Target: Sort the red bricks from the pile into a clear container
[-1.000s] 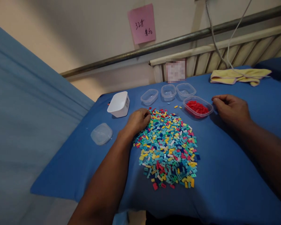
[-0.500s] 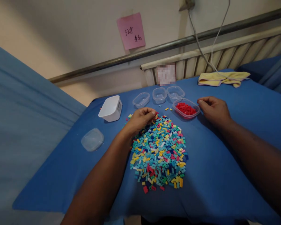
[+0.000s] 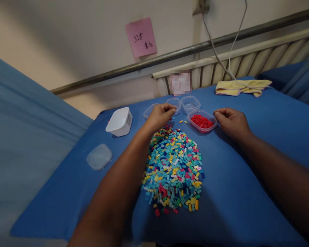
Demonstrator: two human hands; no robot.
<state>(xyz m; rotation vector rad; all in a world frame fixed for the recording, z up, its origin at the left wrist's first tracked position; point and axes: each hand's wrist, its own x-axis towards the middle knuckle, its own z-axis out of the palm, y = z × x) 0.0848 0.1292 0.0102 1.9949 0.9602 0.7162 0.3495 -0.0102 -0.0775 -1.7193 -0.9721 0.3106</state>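
A wide pile of small toy building bricks (image 3: 173, 168) in many colours lies on the blue cloth. Over the pile's far edge, my left hand (image 3: 160, 116) is raised with thumb and fingers pinched; whatever sits between the tips is too small to make out. Beyond those fingers is a clear plastic tub (image 3: 173, 103), partly covered by them. My right hand (image 3: 233, 122) rests by the right rim of another clear tub (image 3: 195, 128), its fingers closed in a pinch close to that rim. Red bricks (image 3: 202, 121) fill the bottom of this tub.
Two more clear tubs, one at the back (image 3: 190, 103) and one half behind my left hand (image 3: 148, 111), stand near the wall. Left are a white box (image 3: 119, 121) and a clear lid (image 3: 99, 157). A yellow cloth (image 3: 242, 87) lies back right, with a cable (image 3: 216, 51) above.
My left hand has lifted from the pile's far left edge and moved up and right toward the tubs, fingers pinched. My right hand stays by the red-brick tub. The view has shifted right.
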